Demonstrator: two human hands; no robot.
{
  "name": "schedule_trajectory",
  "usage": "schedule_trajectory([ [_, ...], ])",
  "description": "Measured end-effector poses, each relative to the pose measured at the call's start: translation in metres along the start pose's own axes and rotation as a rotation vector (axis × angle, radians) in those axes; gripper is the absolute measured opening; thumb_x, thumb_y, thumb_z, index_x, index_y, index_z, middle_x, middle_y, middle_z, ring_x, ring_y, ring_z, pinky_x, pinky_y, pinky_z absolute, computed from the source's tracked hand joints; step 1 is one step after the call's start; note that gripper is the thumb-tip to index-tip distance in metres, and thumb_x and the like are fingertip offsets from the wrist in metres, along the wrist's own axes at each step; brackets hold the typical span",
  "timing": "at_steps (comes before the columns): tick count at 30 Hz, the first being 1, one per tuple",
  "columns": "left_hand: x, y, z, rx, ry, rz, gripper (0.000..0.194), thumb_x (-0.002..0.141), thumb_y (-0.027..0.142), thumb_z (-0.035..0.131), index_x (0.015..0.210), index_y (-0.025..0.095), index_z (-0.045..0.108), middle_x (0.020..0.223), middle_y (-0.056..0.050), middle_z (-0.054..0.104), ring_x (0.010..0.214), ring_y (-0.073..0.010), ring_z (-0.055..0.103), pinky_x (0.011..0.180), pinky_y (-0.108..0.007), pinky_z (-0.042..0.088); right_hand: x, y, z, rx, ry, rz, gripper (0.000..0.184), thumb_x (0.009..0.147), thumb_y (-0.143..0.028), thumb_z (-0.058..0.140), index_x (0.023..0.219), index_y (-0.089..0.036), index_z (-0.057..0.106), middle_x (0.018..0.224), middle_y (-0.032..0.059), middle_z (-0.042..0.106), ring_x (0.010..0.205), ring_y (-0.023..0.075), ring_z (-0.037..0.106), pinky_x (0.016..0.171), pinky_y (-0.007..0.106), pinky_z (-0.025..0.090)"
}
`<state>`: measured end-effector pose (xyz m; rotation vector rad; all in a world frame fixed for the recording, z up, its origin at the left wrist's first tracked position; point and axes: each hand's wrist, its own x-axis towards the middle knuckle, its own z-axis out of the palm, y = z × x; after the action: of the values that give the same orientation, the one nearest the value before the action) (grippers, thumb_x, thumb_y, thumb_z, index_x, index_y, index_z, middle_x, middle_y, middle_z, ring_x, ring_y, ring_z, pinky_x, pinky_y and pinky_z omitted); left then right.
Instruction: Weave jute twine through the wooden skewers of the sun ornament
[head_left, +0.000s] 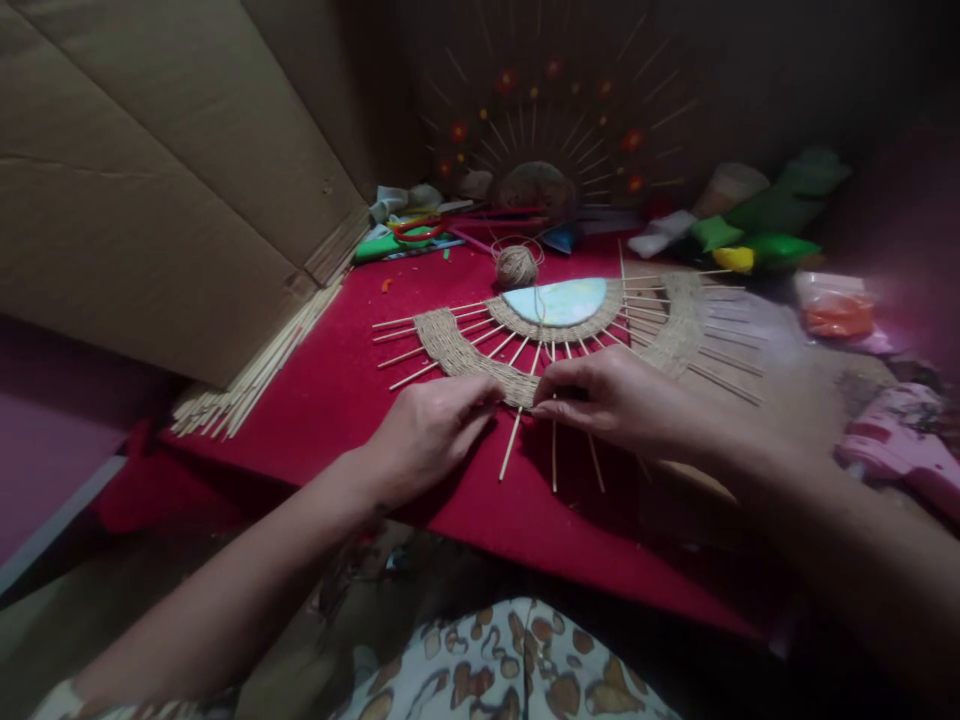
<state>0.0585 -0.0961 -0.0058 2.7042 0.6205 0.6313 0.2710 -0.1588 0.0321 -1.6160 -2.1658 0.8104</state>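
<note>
A half-round frame of thin wooden sticks with woven twine bands [480, 364] lies flat on a red cloth [352, 400]. Its centre is a pale blue-white half disc [559, 302]. My left hand [442, 420] pinches the outer woven band near its middle, with thumb and fingers together at the lower edge. Just to the right, my right hand [600, 395] is closed at the same band, fingertips pressed together; any strand between them is too small to see clearly. Behind the half disc sits a ball of twine [517, 265], its strand running over the disc.
Loose sticks [259, 360] lie along a large cardboard sheet [172, 180] at left. Orange-handled scissors [420, 230] are at the back. Coloured packets [780, 248] and a pink glue gun [907, 440] stand at right. A finished-looking sunburst piece with red flowers [536, 185] leans behind.
</note>
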Motion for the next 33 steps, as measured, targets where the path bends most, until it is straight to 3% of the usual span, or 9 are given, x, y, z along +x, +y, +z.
schedule_trajectory([
  [3,-0.002,-0.004,-0.013,-0.059,0.031,-0.130,0.017,0.087,0.019,0.058,0.103,0.016,0.062,0.089,0.000,0.068,0.075,-0.0098,0.062,0.068,-0.019,0.048,-0.004,0.003,0.000,0.004,0.031,0.006,0.013,0.084,-0.021,0.059,0.083,-0.016,0.071,0.069,0.0011,0.067,0.060,0.0097,0.056,0.057,0.024,0.038],
  [6,-0.005,-0.008,-0.022,-0.003,0.018,-0.176,0.026,0.084,0.022,0.064,0.109,0.015,0.060,0.094,-0.002,0.066,0.082,-0.0122,0.061,0.073,-0.022,0.049,-0.008,0.003,-0.001,-0.025,0.044,0.012,0.012,0.083,-0.019,0.060,0.083,-0.017,0.072,0.070,0.0014,0.068,0.062,0.0108,0.057,0.059,0.025,0.039],
  [11,-0.005,-0.008,-0.019,0.044,-0.013,-0.049,0.028,0.086,0.028,0.063,0.109,0.013,0.060,0.105,-0.008,0.062,0.097,-0.0181,0.058,0.084,-0.031,0.049,-0.010,0.006,0.003,-0.101,0.049,0.012,0.013,0.083,-0.019,0.059,0.083,-0.017,0.072,0.073,0.0032,0.069,0.065,0.0128,0.058,0.061,0.027,0.040],
  [17,0.006,0.005,-0.003,0.121,-0.093,0.075,0.019,0.088,0.023,0.057,0.105,0.014,0.058,0.107,-0.010,0.058,0.100,-0.0221,0.052,0.088,-0.038,0.047,-0.012,0.012,0.008,-0.099,0.042,-0.026,0.015,0.084,-0.020,0.057,0.082,-0.016,0.071,0.073,0.0040,0.069,0.065,0.0127,0.058,0.060,0.027,0.039],
  [24,0.009,0.008,0.009,0.137,-0.072,0.109,0.015,0.091,0.015,0.051,0.104,0.014,0.058,0.102,-0.009,0.059,0.093,-0.0197,0.051,0.083,-0.035,0.046,-0.016,0.013,0.008,-0.194,0.030,-0.079,0.017,0.084,-0.019,0.056,0.086,-0.018,0.073,0.079,0.0053,0.071,0.069,0.0136,0.060,0.063,0.026,0.038],
  [33,0.011,0.013,0.016,0.325,-0.016,0.294,0.025,0.097,0.019,0.041,0.093,0.012,0.065,0.088,-0.010,0.060,0.082,-0.0184,0.048,0.070,-0.031,0.044,-0.018,0.007,0.007,-0.249,-0.023,-0.091,0.018,0.084,-0.018,0.055,0.085,-0.018,0.073,0.079,0.0057,0.070,0.068,0.0126,0.057,0.061,0.026,0.035],
])
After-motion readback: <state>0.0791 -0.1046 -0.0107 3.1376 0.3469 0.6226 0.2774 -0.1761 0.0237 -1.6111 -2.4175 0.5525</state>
